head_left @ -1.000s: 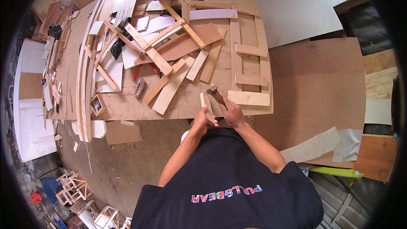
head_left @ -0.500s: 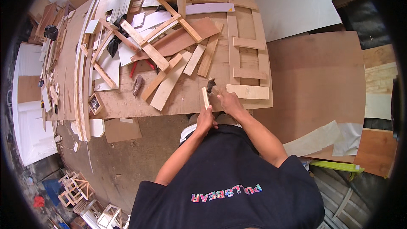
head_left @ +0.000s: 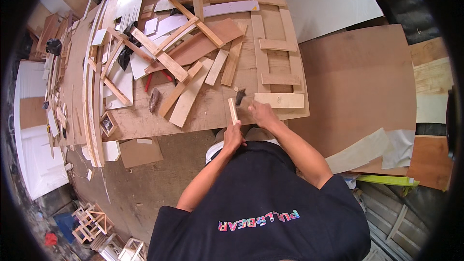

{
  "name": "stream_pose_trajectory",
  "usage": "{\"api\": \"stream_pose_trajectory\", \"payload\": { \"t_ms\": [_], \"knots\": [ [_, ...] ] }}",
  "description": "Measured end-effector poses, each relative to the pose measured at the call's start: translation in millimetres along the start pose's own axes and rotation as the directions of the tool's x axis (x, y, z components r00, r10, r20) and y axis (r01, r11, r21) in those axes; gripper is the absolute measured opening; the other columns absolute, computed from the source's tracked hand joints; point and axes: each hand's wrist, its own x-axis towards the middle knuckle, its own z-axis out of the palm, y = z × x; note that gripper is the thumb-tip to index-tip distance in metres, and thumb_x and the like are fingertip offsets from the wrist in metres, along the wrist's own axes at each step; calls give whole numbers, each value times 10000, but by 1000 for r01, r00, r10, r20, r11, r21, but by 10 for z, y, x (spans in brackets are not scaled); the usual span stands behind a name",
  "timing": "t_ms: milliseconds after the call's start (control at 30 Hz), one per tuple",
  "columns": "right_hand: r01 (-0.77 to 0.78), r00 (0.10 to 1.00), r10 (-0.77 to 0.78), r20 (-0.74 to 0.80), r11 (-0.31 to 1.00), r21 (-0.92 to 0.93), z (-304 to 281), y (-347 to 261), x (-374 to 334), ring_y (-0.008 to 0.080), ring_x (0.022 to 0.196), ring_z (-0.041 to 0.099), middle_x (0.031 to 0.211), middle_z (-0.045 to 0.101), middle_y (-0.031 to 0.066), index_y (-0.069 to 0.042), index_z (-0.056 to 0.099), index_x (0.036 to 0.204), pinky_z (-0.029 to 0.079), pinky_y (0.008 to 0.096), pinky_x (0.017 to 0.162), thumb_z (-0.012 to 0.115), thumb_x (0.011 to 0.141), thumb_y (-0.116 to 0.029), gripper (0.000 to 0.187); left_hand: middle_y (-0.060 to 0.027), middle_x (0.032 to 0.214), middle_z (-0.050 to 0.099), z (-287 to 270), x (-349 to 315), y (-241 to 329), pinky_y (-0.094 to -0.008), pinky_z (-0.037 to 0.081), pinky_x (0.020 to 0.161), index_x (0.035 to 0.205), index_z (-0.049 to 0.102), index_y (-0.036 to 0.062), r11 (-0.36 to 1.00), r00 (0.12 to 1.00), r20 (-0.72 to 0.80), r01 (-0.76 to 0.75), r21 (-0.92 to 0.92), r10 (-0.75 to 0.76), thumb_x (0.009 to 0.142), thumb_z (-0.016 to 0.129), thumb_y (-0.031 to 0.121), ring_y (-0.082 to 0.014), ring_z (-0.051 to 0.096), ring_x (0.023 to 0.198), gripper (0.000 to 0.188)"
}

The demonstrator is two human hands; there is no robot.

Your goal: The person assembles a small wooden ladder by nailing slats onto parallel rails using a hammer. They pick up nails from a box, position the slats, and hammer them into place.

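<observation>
At the table's front edge, my left hand [head_left: 234, 136] is closed around a short, pale wooden strip [head_left: 233, 110], which points away from me. My right hand [head_left: 262, 114], just to its right, grips a hammer [head_left: 240, 96]. The dark hammer head is beside the far end of the strip; whether they touch, I cannot tell. Blur and the fingers hide most of the handle. Right of the hammer, a pale board [head_left: 279, 100] lies flat below a ladder-like wooden frame [head_left: 258, 63].
Loose wooden pieces and a joined wooden frame [head_left: 166, 60] are heaped on the worktable [head_left: 130, 130]. A brown tool-like object [head_left: 154, 100], a red-handled tool [head_left: 148, 82] and a small wooden box [head_left: 108, 123] lie leftward. Long strips [head_left: 94, 116] overhang the front edge. A brown sheet [head_left: 357, 92] stands right.
The view has shifted slightly, so the table's things sit a little differently in it. Both hands keep nearly the same place and hold, with the hammer still by the strip's far end.
</observation>
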Motion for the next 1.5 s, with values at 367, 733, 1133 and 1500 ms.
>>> {"api": "stream_pose_trajectory", "payload": {
  "t_ms": [367, 733, 1133, 1500],
  "knots": [
    [-22, 999, 18, 40, 995, 101, -30, 60, 76, 434, 806, 711, 768, 705, 201, -18, 657, 1073, 546, 526, 776, 553, 1061, -335, 333, -117, 705, 588, 6, 10, -78, -398, 582, 449, 1568, 337, 67, 999, 1000, -9, -21, 28, 22, 1092, 447, 362, -236, 650, 520, 571],
    [-23, 988, 53, -144, 978, 206, 178, 187, 61, 334, 582, 685, 745, 713, 144, -17, 643, 1192, 559, 459, 608, 520, 1072, -321, 349, -131, 725, 585, -77, -39, -74, -400, 577, 457, 1566, 311, 78, 995, 999, 17, -44, 88, 43, 1087, 453, 344, -250, 649, 518, 567],
    [103, 948, -56, -312, 985, 135, -129, 47, 97, 414, 903, 726, 943, 736, 241, -27, 626, 1403, 569, 484, 823, 651, 991, -275, 482, -151, 1037, 702, -496, 61, -92, -386, 605, 742, 1363, 461, 29, 883, 974, 189, -26, -469, 129, 1122, 379, 381, -221, 682, 773, 434],
    [64, 962, -66, -266, 998, -18, 21, -358, 452, 398, 1023, 684, 1114, 659, 194, -167, 616, 1447, 562, 483, 873, 749, 909, -224, 557, -202, 1270, 683, -710, 8, 592, -387, 560, 865, 1482, 450, 24, 744, 906, 217, -141, -653, 363, 1082, 363, 370, -225, 676, 963, 536]
  ]
}}
